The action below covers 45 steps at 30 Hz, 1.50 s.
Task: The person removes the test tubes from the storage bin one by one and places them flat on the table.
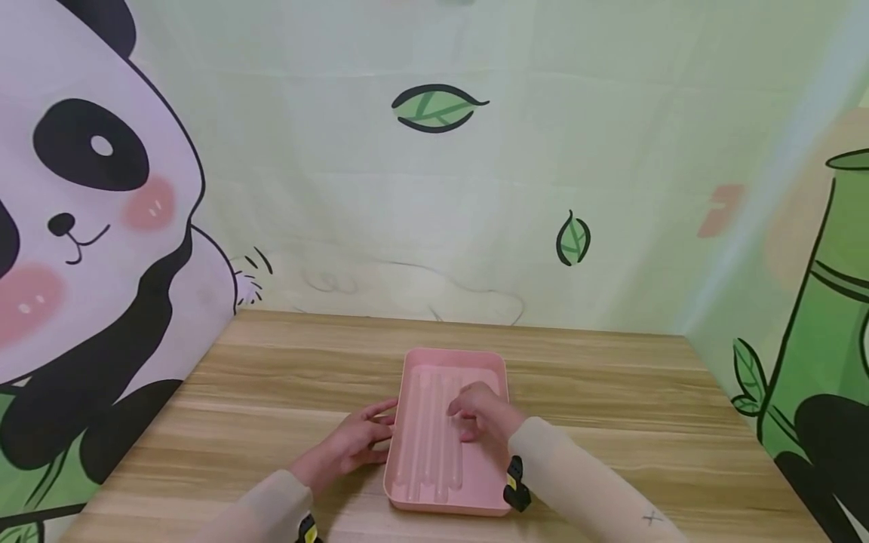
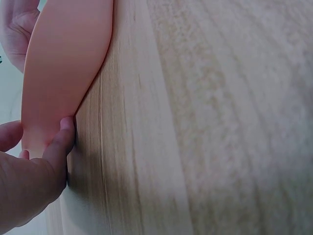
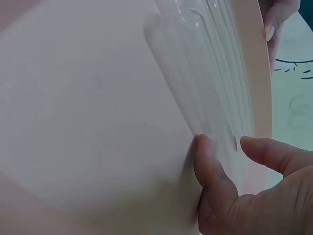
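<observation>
A shallow pink tray (image 1: 485, 486) lies on the table, and several clear test tubes (image 1: 416, 445) lie side by side lengthwise in its left part. My right hand (image 1: 483, 411) reaches in over the tray's right rim. In the right wrist view, its thumb and finger pinch the outermost test tube (image 3: 181, 83) from both sides; the tube lies along the others. My left hand (image 1: 356, 441) is outside the tray at its left wall. Its extended fingers (image 2: 61, 139) touch that wall in the left wrist view.
The wooden table (image 1: 305, 362) extends around the tray on all sides. Behind it hangs a pale green backdrop (image 1: 339, 151) with leaf drawings; a painted panda (image 1: 156, 286) is at left and green bamboo (image 1: 828, 324) at right.
</observation>
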Motion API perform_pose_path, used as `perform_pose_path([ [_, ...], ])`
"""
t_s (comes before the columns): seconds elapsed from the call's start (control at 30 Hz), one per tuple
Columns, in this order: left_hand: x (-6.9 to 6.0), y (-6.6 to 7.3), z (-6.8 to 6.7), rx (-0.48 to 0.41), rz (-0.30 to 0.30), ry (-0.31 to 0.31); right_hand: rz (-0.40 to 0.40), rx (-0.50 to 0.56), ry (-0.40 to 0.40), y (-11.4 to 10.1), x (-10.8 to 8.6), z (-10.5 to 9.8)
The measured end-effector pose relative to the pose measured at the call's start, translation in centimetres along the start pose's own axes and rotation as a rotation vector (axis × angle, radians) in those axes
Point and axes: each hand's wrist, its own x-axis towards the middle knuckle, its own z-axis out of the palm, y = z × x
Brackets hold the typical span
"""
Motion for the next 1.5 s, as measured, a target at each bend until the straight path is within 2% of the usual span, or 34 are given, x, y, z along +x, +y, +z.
perform_pose_path([
  [0.27, -0.1, 0.0, 0.0, -0.009, 0.006, -0.017, -0.004, 0.005, 0.013, 0.2, 0.2, 0.2],
  [0.9, -0.1, 0.3, 0.1, -0.004, -0.003, -0.005, 0.003, 0.016, 0.025, 0.0, 0.2, 0.1],
  [1.17, -0.1, 0.2, 0.2, -0.001, -0.012, 0.031, 0.013, 0.017, -0.016, -0.4, -0.1, -0.3],
  [1.5, 0.2, 0.0, 0.0, -0.004, -0.006, 0.025, 0.011, 0.061, -0.071, -1.5, -0.9, -0.6],
])
